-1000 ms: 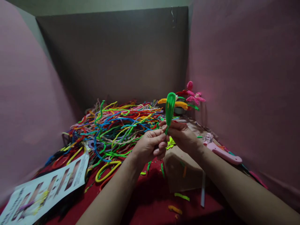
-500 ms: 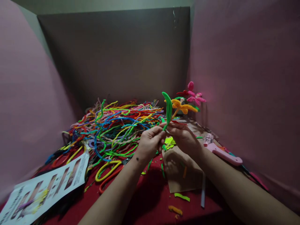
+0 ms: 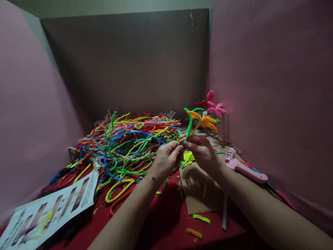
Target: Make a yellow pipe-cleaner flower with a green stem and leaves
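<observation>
Both hands meet at the stem of an orange pipe-cleaner flower [image 3: 207, 121] with a long green pipe-cleaner leaf [image 3: 189, 125]. My left hand [image 3: 168, 155] pinches the stem low down, thumb and fingers closed. My right hand [image 3: 204, 150] grips the same stem from the other side, its fingers closed just above and beside the left fingertips. The leaf stands up on the left of the bloom, seen nearly edge-on. Fingers hide the join between leaf and stem.
A heap of coloured pipe cleaners [image 3: 140, 139] lies behind my left hand. Scissors with yellow and orange handles [image 3: 121, 191], a printed sheet [image 3: 56, 208], brown cardboard [image 3: 200, 198], a pink glue gun [image 3: 247, 170] and a glue stick [image 3: 225, 213] surround my arms. Pink pipe-cleaner flowers [image 3: 217, 108] stand behind.
The flower and leaf have turned in my fingers: the leaf now shows its narrow side, and the orange petals tilt downward on the right. Both hands keep their hold in nearly the same place.
</observation>
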A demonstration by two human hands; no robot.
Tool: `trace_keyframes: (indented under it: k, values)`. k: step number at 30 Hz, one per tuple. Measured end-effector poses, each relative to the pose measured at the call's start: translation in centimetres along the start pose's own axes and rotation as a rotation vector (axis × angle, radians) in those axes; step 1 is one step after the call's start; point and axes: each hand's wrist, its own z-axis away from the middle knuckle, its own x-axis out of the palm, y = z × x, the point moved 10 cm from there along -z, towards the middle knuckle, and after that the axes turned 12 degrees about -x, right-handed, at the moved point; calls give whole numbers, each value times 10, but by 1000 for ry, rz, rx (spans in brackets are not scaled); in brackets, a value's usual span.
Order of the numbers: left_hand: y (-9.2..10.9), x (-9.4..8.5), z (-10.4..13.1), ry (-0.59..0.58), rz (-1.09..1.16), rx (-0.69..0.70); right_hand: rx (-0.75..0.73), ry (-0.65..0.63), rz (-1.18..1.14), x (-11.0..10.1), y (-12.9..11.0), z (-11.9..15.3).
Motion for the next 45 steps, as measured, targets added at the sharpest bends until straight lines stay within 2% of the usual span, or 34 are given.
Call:
trace_keyframes:
  k: [2,3,5,10,15,20,22,24,26,27,30,32,33,35,38,41,45]
  values:
    - [13,-12,8,256,-281,152,-31,37,56,-4,-1,0]
    - [18,-13,11,329,-367,205,-46,45,93,-5,-3,0]
    - [18,-13,13,347,-384,222,-56,21,159,-3,-5,0]
    - [-3,-7,-1,57,90,-57,3,-56,117,4,-4,-1]
    - [-8,9,-2,-207,477,-171,40,-33,52,-2,2,-2]
    - [-12,33,8,-529,687,-259,121,-78,-109,5,8,1]
    - [-12,37,10,-606,722,-267,180,-123,-189,13,11,5]
    - [-12,37,10,-614,700,-267,201,-142,-207,16,13,6]
    - [-13,32,5,-530,585,-243,178,-112,-175,12,13,5]
    - [-13,27,2,-446,484,-211,163,-81,-145,9,13,4]
    - [-4,2,-3,-53,61,-36,119,27,-57,-2,12,3]
    - [8,-9,3,203,-236,101,105,87,-25,-7,10,4]
    - [13,-10,8,291,-347,159,104,103,-17,-7,9,5]
    - [16,-8,12,355,-447,210,115,108,-13,-5,8,6]
    - [4,-7,5,250,-255,110,147,105,-65,-1,8,8]
    - [-7,2,-3,29,48,-44,214,97,-159,1,13,8]
    - [-10,17,-2,-237,345,-145,337,40,-303,7,23,9]
